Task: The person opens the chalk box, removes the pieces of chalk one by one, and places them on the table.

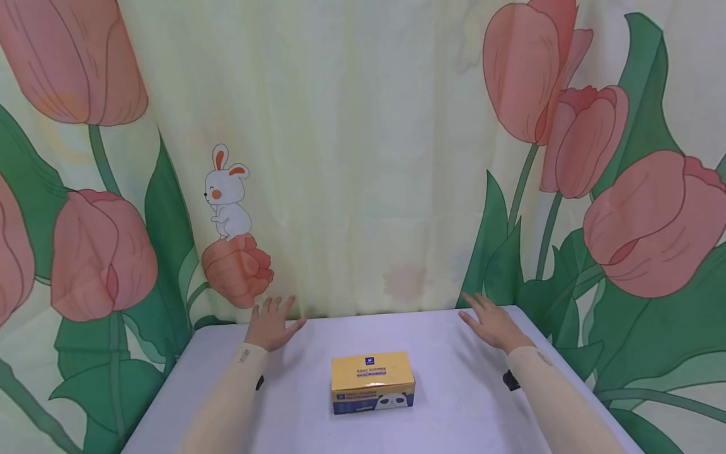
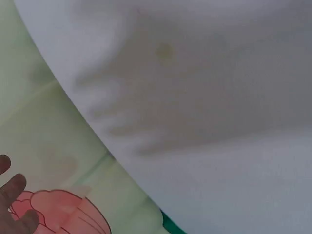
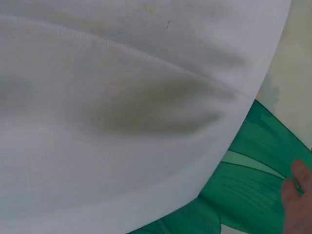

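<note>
Yellow-and-blue carton (image 1: 372, 381) lies flat at bench (image 1: 454, 403) centre, near front edge. Left hand (image 1: 272, 325) at its 10 o'clock, right hand (image 1: 495, 326) at 2 o'clock; both well apart from it, fingers spread, holding nothing, over bench near tulip curtain (image 1: 363, 157). Judged: light, stiff cardboard, smooth, crushable faces. Best hold: short ends, or long sides.

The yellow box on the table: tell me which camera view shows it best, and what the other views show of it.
The head view. There the yellow box lies whole on the white table, between the left hand and the right hand, both open and apart from it. Neither wrist view shows the box: only tabletop, backdrop and fingertips.
</note>
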Action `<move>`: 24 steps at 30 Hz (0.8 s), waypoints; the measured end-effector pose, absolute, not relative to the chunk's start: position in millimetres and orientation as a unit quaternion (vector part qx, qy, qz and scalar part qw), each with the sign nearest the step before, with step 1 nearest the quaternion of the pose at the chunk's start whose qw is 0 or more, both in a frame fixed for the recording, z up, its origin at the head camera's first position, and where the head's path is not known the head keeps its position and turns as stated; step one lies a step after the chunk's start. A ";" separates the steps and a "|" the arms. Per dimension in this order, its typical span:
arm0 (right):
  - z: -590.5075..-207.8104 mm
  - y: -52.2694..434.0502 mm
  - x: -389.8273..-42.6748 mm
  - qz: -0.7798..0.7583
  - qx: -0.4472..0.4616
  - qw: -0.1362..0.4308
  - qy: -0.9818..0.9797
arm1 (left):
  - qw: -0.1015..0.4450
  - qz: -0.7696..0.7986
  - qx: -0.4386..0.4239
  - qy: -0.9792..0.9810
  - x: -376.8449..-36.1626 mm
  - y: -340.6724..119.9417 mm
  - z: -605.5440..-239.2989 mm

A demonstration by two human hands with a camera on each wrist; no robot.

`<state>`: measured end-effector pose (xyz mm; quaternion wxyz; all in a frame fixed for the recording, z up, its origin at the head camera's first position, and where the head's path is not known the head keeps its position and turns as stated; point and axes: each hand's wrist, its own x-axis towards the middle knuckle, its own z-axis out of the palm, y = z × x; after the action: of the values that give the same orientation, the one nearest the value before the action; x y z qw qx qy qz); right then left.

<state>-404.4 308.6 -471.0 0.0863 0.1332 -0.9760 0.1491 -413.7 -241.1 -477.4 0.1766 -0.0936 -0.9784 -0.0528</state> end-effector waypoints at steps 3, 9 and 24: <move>-468.4 302.2 -401.1 0.192 0.146 0.062 -0.968 | 0.178 -0.064 -0.104 -0.976 -413.9 -238.5 -478.5; -467.8 287.4 -401.0 0.217 0.161 0.008 -0.963 | 0.160 -0.092 -0.127 -0.975 -412.3 -224.9 -490.4; -473.8 250.9 -395.6 0.245 0.203 -0.042 -0.947 | 0.046 -0.226 -0.136 -0.964 -392.0 -186.1 -519.3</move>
<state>-395.6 250.9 -473.8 -0.0420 0.2030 -0.9472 0.2447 -392.0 -186.1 -519.3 0.0464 -0.1358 -0.9635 -0.2258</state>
